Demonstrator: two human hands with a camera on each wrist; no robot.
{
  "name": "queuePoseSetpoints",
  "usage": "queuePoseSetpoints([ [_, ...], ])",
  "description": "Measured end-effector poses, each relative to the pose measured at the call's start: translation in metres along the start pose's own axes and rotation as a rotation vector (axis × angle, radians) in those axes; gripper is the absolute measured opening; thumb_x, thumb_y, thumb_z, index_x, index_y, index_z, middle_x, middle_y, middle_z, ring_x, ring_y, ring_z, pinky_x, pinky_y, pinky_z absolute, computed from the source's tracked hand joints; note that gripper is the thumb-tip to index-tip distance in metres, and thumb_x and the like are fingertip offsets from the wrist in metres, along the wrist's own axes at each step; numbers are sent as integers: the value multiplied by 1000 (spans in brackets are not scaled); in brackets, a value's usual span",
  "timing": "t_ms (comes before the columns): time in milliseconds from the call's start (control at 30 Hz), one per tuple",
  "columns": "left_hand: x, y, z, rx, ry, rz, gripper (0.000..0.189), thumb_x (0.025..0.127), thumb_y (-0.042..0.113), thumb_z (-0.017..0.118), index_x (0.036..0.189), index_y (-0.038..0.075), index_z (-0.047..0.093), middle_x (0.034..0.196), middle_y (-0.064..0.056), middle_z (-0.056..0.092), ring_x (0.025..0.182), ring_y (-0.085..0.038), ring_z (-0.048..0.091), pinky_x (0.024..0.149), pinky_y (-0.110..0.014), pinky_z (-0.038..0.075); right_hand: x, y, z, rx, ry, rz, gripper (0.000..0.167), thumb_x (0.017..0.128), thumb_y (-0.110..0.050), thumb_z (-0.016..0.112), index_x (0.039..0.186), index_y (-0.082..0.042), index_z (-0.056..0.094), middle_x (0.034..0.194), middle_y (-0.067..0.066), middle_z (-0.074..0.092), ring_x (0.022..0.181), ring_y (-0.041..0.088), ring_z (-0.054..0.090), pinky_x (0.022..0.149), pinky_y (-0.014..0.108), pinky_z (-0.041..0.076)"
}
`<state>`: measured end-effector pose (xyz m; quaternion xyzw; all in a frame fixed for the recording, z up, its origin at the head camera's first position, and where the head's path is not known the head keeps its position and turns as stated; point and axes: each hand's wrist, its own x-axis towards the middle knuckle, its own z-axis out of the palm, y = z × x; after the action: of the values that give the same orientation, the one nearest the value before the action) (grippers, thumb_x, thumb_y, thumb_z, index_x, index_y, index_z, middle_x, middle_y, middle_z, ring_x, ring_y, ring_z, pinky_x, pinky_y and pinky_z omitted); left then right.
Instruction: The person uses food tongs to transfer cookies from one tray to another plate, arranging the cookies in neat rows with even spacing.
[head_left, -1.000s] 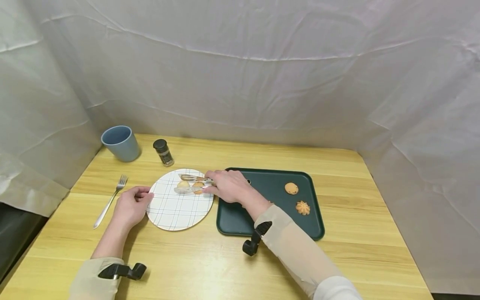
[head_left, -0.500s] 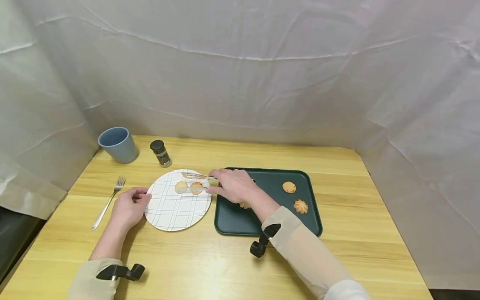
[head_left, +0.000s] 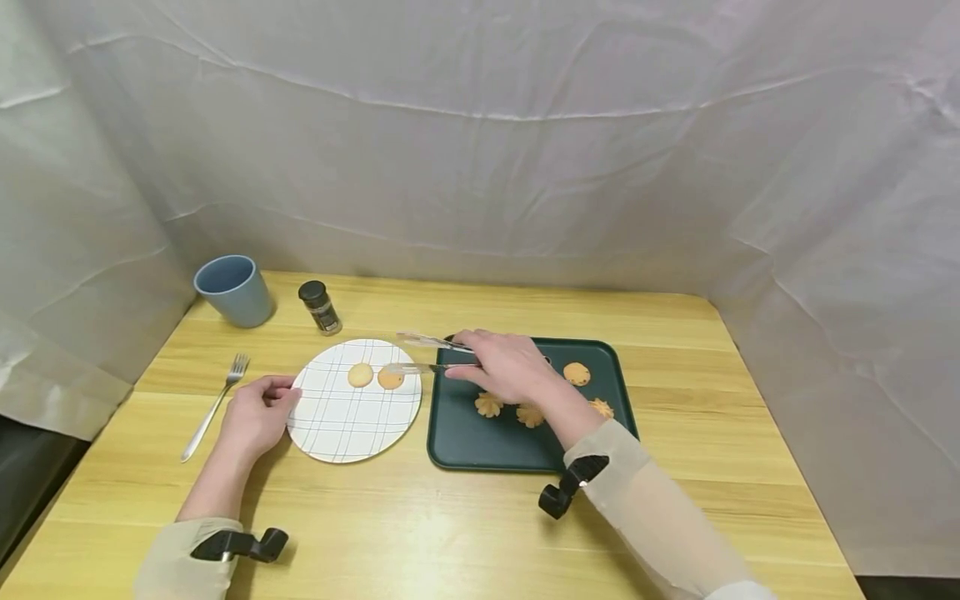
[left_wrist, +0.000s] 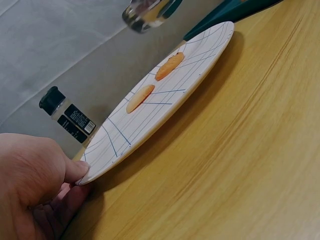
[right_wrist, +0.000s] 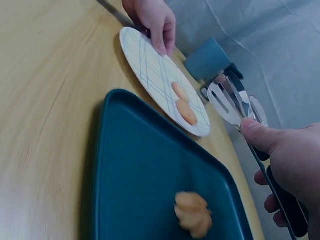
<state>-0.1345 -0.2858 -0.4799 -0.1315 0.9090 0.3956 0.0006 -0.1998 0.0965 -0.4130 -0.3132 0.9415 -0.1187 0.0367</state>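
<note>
My left hand (head_left: 257, 417) pinches the left rim of a round white plate (head_left: 352, 429) with a blue check pattern, thumb on top. Two cookies lie side by side on it: a pale round cookie (head_left: 361, 376) and a browner round cookie (head_left: 391, 380). In my right hand (head_left: 506, 367) is a pair of metal serving tongs (right_wrist: 222, 106), held above the tray's left part. Their tips are spread apart near the plate's right edge, with nothing between them. Beneath that hand lies a dark green tray (head_left: 480, 450) with flower-shaped cookies (head_left: 489, 405) and a round cookie (head_left: 577, 373).
A fork (head_left: 217, 408) lies left of the plate. Behind it stand a blue-grey cup (head_left: 236, 293) and a black-capped spice jar (head_left: 321, 308). A grey cloth (head_left: 480, 167) hangs along the back and sides of the wooden table (head_left: 360, 533).
My right hand and the tongs have moved right, from over the cookies on the plate to over the tray. Both cookies stay on the plate. My left hand keeps its hold.
</note>
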Motion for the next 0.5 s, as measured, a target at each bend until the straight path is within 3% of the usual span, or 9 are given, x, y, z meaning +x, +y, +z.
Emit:
queuePoseSetpoints([
  [233, 1, 0, 0, 0, -3, -3, 38, 108, 25, 59, 134, -3, 65, 115, -18, 64, 102, -31, 59, 83, -39, 44, -23, 17, -11, 11, 39, 28, 60, 104, -62, 56, 148, -20, 59, 93, -10, 61, 68, 7, 55, 58, 32, 44],
  [500, 0, 0, 0, -1, -4, -3, 38, 108, 24, 59, 134, -3, 65, 115, -18, 64, 102, -31, 59, 83, -38, 45, -49, 37, -24, 37, 78, 52, 63, 104, -62, 58, 147, -16, 60, 89, -10, 58, 69, 9, 54, 60, 33, 44],
])
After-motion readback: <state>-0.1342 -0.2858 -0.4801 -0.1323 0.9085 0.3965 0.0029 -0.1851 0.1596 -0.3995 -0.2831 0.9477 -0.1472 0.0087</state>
